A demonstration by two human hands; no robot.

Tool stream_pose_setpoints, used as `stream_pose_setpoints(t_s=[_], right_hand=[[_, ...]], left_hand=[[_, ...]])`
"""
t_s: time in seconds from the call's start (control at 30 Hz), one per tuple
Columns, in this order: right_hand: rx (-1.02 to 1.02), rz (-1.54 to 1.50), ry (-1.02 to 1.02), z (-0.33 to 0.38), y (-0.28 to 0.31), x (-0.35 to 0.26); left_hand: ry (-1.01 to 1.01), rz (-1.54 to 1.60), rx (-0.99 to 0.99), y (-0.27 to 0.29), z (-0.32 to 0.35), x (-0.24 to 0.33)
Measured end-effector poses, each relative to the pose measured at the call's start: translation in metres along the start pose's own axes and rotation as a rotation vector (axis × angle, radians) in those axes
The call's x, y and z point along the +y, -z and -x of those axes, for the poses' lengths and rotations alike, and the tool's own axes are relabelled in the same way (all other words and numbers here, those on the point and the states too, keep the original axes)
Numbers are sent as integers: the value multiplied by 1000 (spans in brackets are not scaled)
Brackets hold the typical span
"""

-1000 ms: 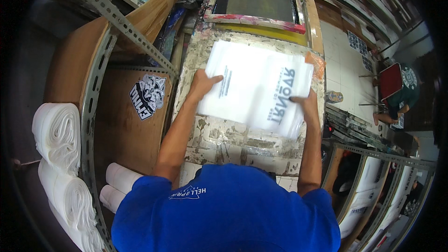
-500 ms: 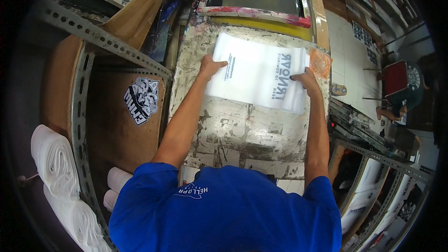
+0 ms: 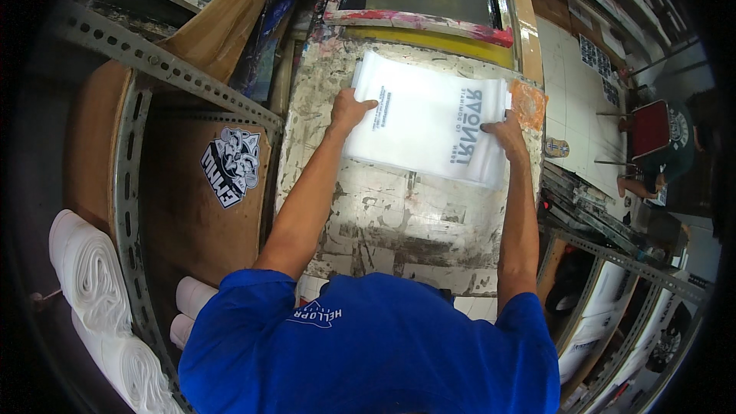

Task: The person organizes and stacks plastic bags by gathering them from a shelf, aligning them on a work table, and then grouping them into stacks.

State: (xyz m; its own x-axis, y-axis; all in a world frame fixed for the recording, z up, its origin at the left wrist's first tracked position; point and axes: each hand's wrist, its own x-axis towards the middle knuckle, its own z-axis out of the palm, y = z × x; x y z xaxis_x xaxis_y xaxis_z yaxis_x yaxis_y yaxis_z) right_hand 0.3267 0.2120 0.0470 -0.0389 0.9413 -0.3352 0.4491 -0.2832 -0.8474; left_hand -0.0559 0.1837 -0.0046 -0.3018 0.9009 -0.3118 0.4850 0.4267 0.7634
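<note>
A stack of translucent white plastic bags (image 3: 422, 123) with dark printing lies across the far half of a stained worktable (image 3: 383, 222). My left hand (image 3: 353, 110) grips its left edge, thumb on top and the other fingers tucked underneath. At the right edge my right hand (image 3: 504, 134) holds the stack in the same way, its thumb pressing near the large print. The lower fingers of both hands are hidden. An orange, crinkled patch (image 3: 529, 105) shows just past the stack's far right corner.
Behind the stack sits a framed printing screen (image 3: 418, 19) with ink-smeared edges. A perforated metal rack (image 3: 138, 176) and a wooden panel stand on the left, above white rolls (image 3: 100, 268). To the right are shelves (image 3: 606, 314) and, farther off, a seated person (image 3: 678, 142).
The stack has shifted slightly to the right and its surface looks flatter, with the print clearer. Both hands keep their grip on its edges.
</note>
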Motion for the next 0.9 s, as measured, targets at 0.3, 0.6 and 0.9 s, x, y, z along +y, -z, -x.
stream_pose_setpoints(t_s=[0.3, 0.6, 0.9], right_hand=[[-10, 68, -63, -2, 5, 2], [573, 773, 324, 37, -52, -66], [-108, -1084, 244, 4, -196, 4]], left_hand=[[-76, -270, 129, 10, 26, 25], [-450, -507, -54, 3, 45, 11], [-424, -471, -93, -7, 45, 14]])
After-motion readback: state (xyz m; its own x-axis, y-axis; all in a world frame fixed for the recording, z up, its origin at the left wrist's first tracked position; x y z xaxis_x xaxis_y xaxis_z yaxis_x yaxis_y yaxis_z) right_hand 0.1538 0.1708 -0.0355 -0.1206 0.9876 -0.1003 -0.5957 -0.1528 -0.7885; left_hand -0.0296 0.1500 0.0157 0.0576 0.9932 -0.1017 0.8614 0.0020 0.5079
